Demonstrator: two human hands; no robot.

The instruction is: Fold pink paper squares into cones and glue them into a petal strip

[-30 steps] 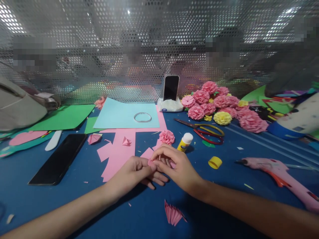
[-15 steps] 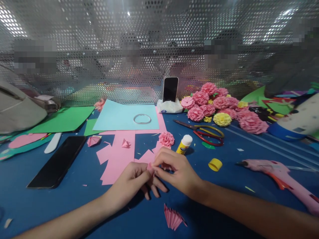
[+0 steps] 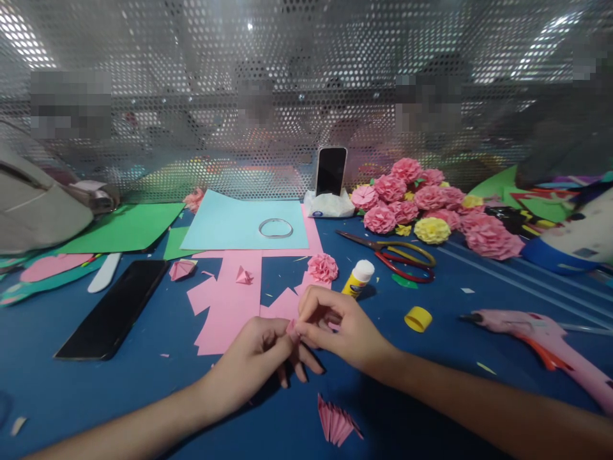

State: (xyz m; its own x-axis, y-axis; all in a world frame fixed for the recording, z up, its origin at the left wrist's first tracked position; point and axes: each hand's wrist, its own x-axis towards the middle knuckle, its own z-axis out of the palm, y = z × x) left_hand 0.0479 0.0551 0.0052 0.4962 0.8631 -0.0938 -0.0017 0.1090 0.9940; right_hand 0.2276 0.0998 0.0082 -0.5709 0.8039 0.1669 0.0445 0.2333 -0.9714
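Observation:
Between my two hands is a small folded piece of pink paper (image 3: 292,326), mostly covered by fingers. My left hand (image 3: 261,351) pinches it with thumb and forefinger, the other fingers hanging below. From the right, my right hand (image 3: 342,322) pinches the same piece with thumb and fingertips. On the table below lies a pleated pink paper fan (image 3: 336,421). Just beyond the hands are pink paper sheets (image 3: 234,306), a ruffled pink paper flower (image 3: 322,268) and an uncapped glue stick (image 3: 358,278).
Scissors (image 3: 407,254), a yellow cap (image 3: 418,319) and a pink glue gun (image 3: 531,335) lie to the right. A pile of paper flowers (image 3: 407,198) is behind them. A black phone (image 3: 112,310) lies at left; light blue paper (image 3: 230,220) is farther back, before a perforated metal panel (image 3: 211,140).
The whole view has shifted slightly. Both hands stay together on the pink paper piece, with the right fingers a little more curled over it.

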